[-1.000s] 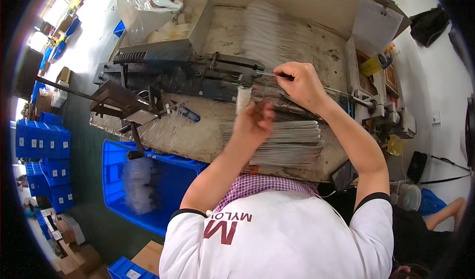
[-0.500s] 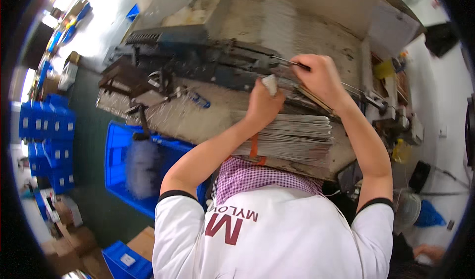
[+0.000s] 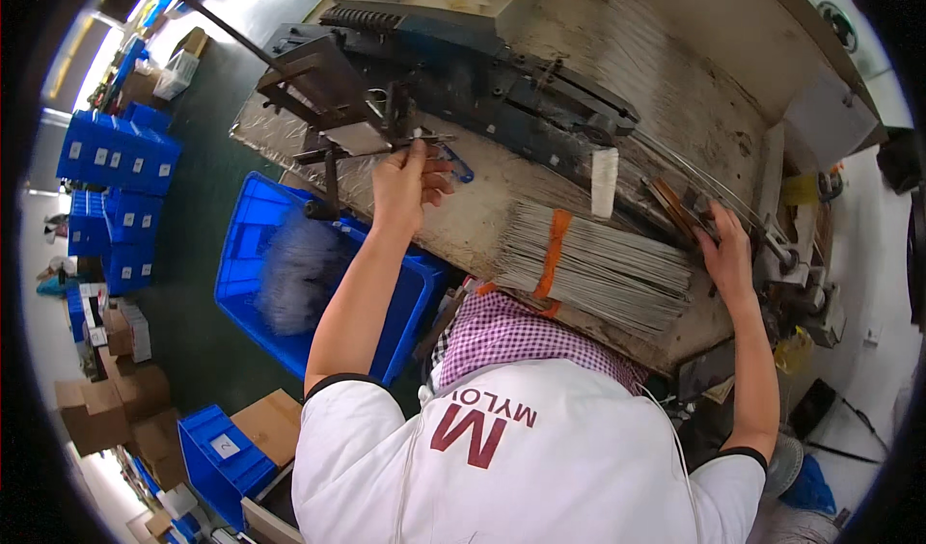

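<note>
My left hand is at the left end of a long dark metal bench machine. Its thumb and forefinger are pinched beside a thin rod, and what lies between them is too small to make out. My right hand has its fingers closed at a small dark block on the machine's right part, beside a brown strip; its grip is partly hidden. A white-wrapped handle stands between the hands, touched by neither. A bundle of thin grey wires with an orange band lies nearest my body.
A blue-handled tool lies next to my left hand. The blue bin below the table's left edge holds a blurred, translucent bundle. Stacked blue bins stand farther left. Thin rods run along the machine's right side.
My left hand has left the white-wrapped handle and moved left to the machine's end. My right hand has let go of a thin dark-handled piece and moved right and nearer. The view has shifted.
</note>
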The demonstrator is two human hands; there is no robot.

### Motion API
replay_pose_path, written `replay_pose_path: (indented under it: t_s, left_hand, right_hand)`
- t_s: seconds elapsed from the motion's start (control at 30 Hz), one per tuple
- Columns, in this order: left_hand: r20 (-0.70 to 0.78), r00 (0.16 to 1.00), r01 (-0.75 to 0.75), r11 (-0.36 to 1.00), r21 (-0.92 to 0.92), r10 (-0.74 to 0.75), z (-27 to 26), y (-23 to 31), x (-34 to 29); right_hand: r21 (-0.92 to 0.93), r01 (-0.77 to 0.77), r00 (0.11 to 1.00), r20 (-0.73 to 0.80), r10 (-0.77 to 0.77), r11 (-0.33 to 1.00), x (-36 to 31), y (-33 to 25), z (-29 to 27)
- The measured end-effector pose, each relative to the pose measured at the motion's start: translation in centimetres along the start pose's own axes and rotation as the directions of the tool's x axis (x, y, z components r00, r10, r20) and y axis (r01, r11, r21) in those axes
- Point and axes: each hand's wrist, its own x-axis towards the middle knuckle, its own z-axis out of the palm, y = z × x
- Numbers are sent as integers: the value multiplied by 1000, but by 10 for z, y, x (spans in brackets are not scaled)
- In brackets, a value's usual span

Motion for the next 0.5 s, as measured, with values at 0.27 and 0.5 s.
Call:
replay_pose_path:
  t_s: [0.27,0.5]
  left_hand:
    - [-5,1000,-8,999,35,8,-7,2,4]
    - [-6,986,-169,980,-103,169,5,-6,-17]
  right_hand:
    - [94,-91,996,29,88,991,6,12,9]
    - [-50,-4,1000,9,4,999,-25,-14,-31]
